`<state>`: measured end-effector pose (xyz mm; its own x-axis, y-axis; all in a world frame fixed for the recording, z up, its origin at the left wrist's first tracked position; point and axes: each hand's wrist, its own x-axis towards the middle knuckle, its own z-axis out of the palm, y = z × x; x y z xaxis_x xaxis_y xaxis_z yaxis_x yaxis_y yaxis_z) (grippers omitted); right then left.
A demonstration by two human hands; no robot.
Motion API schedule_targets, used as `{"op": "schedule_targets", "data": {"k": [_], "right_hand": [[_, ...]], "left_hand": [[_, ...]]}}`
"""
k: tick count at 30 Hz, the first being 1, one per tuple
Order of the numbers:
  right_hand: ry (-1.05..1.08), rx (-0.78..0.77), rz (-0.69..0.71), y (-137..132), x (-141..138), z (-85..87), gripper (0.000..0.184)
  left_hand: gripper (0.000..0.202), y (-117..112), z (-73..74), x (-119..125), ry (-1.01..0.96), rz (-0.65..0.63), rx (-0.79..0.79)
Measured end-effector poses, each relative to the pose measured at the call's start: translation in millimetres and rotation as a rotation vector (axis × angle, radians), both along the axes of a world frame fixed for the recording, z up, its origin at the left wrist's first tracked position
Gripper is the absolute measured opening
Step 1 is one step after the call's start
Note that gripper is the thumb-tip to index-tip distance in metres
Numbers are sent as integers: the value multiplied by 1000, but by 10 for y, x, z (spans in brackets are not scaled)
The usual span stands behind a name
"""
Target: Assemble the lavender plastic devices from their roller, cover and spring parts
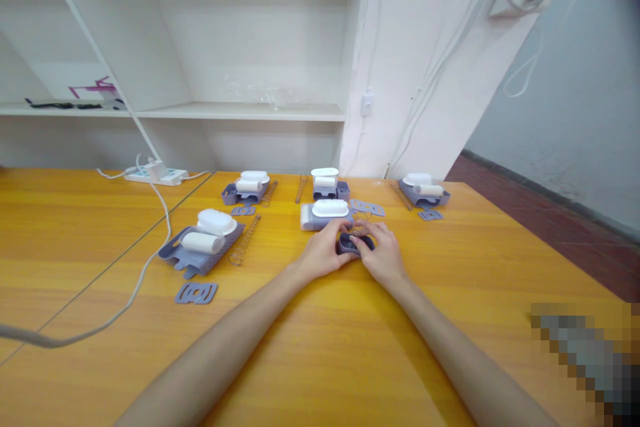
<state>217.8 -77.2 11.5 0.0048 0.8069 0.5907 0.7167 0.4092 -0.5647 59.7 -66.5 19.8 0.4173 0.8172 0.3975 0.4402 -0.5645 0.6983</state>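
My left hand (326, 250) is closed around the left end of a small dark grey oval plastic cup (349, 247), fingers behind it and thumb in front. On the cup's right side my right hand (384, 255) also grips it, with the thumb pressed over its open top. What the right fingertips touch inside is too small to make out. Just behind my hands lies a grey plastic tray (313, 221) with a white bristled brush (330, 208) on it. A slotted grey plate (367, 207) and a thin coiled wire (364, 217) lie beside that tray, partly hidden by my right hand.
Similar grey trays with white pieces stand at left (200, 263), at the back and at back right (430, 199). Coiled wires (244, 243) and slotted plates (196, 293) lie near them. A power strip (163, 175) and white cable (145, 273) occupy the left.
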Motion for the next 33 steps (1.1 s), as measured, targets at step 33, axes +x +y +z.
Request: {"op": "schedule_targets", "data": {"k": [33], "right_hand": [[690, -306, 383, 28, -15, 28, 51]], "left_hand": [[58, 27, -107, 22, -208, 94, 22]]}}
